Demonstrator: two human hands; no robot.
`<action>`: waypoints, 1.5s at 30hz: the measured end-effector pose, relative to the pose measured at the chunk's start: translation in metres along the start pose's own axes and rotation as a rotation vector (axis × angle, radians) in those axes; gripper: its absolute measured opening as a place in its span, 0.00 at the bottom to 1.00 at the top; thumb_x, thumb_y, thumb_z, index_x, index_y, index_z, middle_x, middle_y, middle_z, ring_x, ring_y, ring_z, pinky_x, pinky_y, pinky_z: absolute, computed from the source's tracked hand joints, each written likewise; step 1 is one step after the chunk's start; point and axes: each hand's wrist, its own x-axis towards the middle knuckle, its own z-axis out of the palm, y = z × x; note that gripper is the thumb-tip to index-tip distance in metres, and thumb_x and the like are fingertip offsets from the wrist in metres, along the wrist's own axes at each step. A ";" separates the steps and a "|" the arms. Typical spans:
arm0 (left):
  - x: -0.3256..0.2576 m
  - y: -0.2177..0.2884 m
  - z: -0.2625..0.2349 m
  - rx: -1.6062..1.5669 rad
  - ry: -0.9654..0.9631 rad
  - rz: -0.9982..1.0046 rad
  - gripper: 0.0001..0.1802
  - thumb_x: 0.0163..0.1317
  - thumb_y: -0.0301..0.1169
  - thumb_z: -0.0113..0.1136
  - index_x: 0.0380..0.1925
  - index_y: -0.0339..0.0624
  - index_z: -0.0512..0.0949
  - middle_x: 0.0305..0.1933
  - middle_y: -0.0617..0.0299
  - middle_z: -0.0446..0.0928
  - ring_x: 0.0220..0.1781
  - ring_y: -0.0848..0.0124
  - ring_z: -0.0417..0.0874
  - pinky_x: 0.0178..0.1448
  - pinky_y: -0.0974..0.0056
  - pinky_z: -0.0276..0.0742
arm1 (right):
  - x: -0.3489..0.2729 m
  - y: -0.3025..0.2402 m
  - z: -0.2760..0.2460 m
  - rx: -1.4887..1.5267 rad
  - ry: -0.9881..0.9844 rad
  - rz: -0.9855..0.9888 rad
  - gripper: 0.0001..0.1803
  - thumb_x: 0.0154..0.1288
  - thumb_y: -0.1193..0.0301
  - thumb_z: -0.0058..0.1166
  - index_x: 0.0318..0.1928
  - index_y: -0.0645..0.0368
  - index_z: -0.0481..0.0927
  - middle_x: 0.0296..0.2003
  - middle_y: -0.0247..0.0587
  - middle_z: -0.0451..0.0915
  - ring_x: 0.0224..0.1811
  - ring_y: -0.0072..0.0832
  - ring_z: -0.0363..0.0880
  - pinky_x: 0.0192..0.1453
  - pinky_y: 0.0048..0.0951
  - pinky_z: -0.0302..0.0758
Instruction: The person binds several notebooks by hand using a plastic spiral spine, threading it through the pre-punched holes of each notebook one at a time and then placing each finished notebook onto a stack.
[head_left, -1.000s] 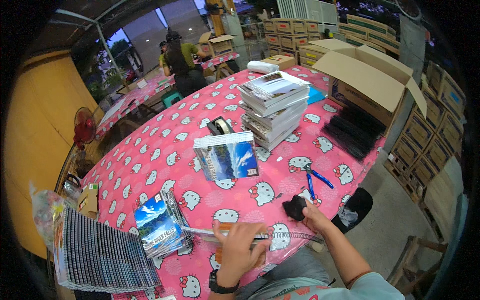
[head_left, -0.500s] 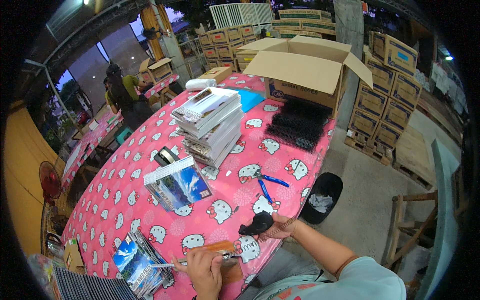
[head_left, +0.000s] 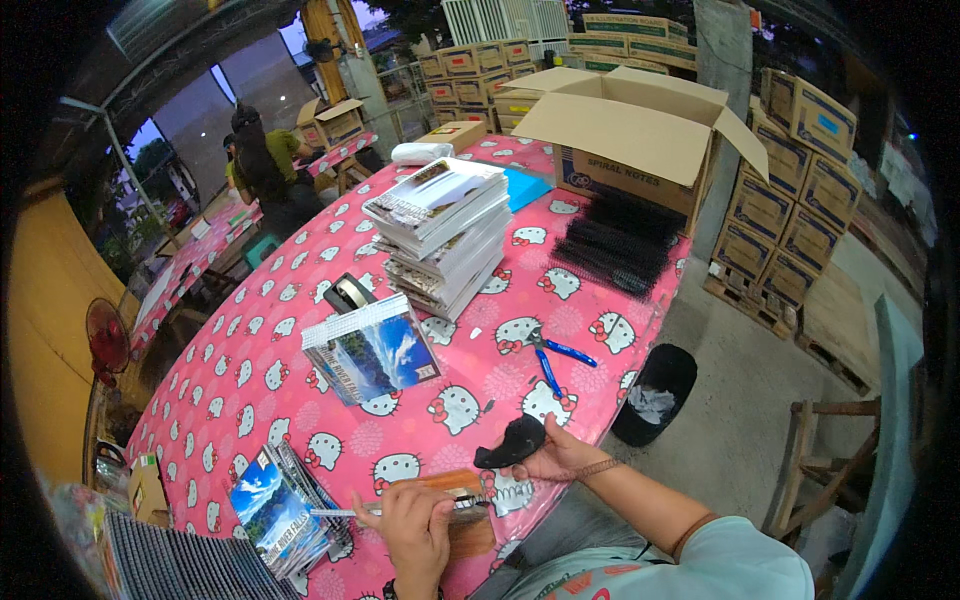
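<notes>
A: How far along does the work look?

B: Partway, I'd judge. At the lower left of the frame, a big row of notebooks [head_left: 185, 563] shows dark coils along the spines, so those look done.

A: And the one in hand?

B: The held notebook [head_left: 336, 513] lies edge-on at the lower centre, above a brown wooden board [head_left: 472, 538]. The left hand [head_left: 415, 530] is closed around it, fingers over the top. A pale coil [head_left: 513, 494] sticks out past its right end and trails over the right wrist — that one seems only partly fitted.

A: What about the right hand?

B: The right hand [head_left: 553, 452] is apart from the left, gripping a black object [head_left: 512, 446]; I can't tell what it is.

A: What seems left?

B: The small blue-covered stack [head_left: 390, 352] at mid-frame and the tall stack [head_left: 445, 235] above it; I make out no coils on either. A heap of black coils [head_left: 612, 245] lies at the upper right.

A: And the leaning pile [head_left: 275, 515] just left of the hands?

B: Can't tell whether those are bound. The blue-handled pliers [head_left: 553, 360] lie right of centre, untouched.
</notes>
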 end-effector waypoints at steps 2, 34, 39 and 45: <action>0.003 0.004 -0.003 -0.018 0.037 -0.002 0.09 0.52 0.38 0.61 0.29 0.46 0.78 0.33 0.66 0.76 0.44 0.65 0.74 0.69 0.44 0.31 | 0.008 0.002 0.003 0.095 -0.087 -0.020 0.40 0.62 0.38 0.35 0.62 0.57 0.60 0.58 0.53 0.66 0.56 0.41 0.70 0.47 0.32 0.71; 0.000 -0.003 -0.007 0.112 0.031 0.050 0.11 0.49 0.40 0.63 0.27 0.45 0.77 0.31 0.65 0.74 0.44 0.63 0.74 0.69 0.44 0.33 | 0.015 -0.009 0.047 -2.067 0.484 0.028 0.35 0.41 0.50 0.67 0.50 0.53 0.75 0.59 0.53 0.61 0.54 0.49 0.62 0.59 0.45 0.64; 0.000 -0.003 -0.006 0.009 0.021 0.024 0.10 0.48 0.38 0.64 0.29 0.47 0.78 0.32 0.65 0.74 0.46 0.64 0.74 0.68 0.43 0.31 | 0.016 -0.015 0.053 -1.845 0.490 0.070 0.32 0.48 0.48 0.63 0.50 0.54 0.76 0.53 0.54 0.69 0.54 0.46 0.66 0.58 0.41 0.65; 0.001 0.001 -0.014 0.015 0.055 -0.004 0.09 0.47 0.34 0.64 0.29 0.48 0.78 0.35 0.65 0.74 0.47 0.64 0.73 0.69 0.45 0.32 | 0.032 -0.023 0.075 -0.852 0.237 0.242 0.30 0.61 0.55 0.54 0.56 0.63 0.70 0.45 0.39 0.75 0.44 0.23 0.74 0.50 0.25 0.70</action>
